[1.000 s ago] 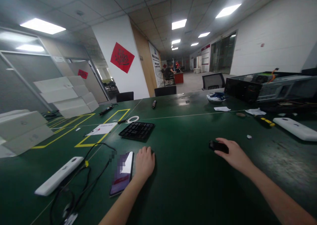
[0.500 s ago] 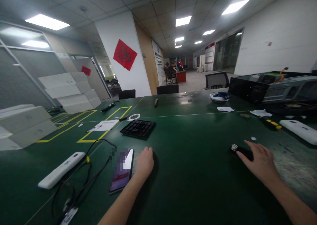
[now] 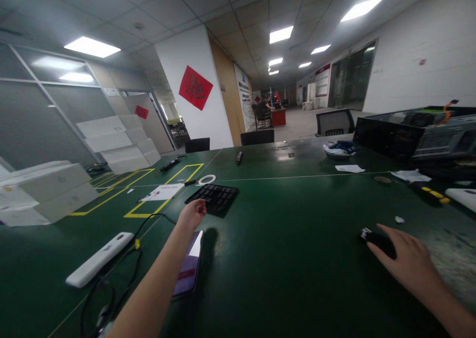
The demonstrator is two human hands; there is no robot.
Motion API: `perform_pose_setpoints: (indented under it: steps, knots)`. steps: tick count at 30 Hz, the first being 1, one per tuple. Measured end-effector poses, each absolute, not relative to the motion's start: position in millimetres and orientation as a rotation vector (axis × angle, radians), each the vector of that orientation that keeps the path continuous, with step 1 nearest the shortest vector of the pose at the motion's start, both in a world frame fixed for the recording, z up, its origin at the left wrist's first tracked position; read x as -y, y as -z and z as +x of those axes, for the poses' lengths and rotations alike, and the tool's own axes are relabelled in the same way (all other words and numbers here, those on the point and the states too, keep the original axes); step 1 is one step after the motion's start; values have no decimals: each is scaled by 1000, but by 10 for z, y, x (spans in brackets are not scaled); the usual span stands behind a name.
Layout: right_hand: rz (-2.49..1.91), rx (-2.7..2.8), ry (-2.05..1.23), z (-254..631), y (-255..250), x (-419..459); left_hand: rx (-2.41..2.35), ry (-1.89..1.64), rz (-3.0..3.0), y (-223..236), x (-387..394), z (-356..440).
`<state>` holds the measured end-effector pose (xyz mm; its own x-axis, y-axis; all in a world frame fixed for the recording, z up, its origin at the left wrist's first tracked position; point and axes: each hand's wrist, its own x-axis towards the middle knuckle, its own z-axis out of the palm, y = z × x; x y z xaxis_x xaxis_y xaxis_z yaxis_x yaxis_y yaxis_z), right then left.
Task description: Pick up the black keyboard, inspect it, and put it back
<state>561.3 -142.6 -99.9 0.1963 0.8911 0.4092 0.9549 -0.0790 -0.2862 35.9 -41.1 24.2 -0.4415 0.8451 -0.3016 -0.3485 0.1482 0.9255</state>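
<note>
My left hand [image 3: 191, 215] is over the table near the front edge of a black compartmented tray [image 3: 219, 199], its fingers curled closed. Whatever they hold, if anything, is too hidden to make out. Beneath that forearm lies a phone [image 3: 189, 271] with a lit purple screen, partly covered. To the right, my right hand [image 3: 411, 256] has thumb and index finger around a short black object with a silver end [image 3: 383, 242] low over the tabletop. Its silver end sticks out to the left; the remaining part is hidden by the hand.
A white elongated device [image 3: 100, 259] and black cables [image 3: 139, 263] lie at left. White boxes [image 3: 52, 189] stand behind them. Further back are a paper sheet [image 3: 162, 192], a white ring [image 3: 207, 180] and a battery-like cylinder [image 3: 239, 157]. An open computer case [image 3: 390, 139] stands at right.
My left hand has moved forward and left from beside the phone to the tray's edge, its forearm now crossing the phone. My right hand stays around the black object. The view has shifted slightly.
</note>
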Motion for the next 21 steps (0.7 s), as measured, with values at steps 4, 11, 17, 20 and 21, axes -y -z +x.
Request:
perform_pose_setpoints:
  steps: [4,11,17,20,21]
  knots:
    - [-1980,1745,123,5637,1033,1407,-1963,-1240,924,-187,3,182]
    - [-1983,1727,121,5628,1053,1415,-2430,-533,1375,-87,-473,22]
    - [-2010,1728,70,5593,1010,1419,-2554,-276,1461,-82,-578,187]
    - [-1991,1738,91,5565,984,1418,-2613,-256,1379,-88,-566,308]
    - [-1975,1741,108,5556,978,1418,-2622,-260,1354,-93,-558,338]
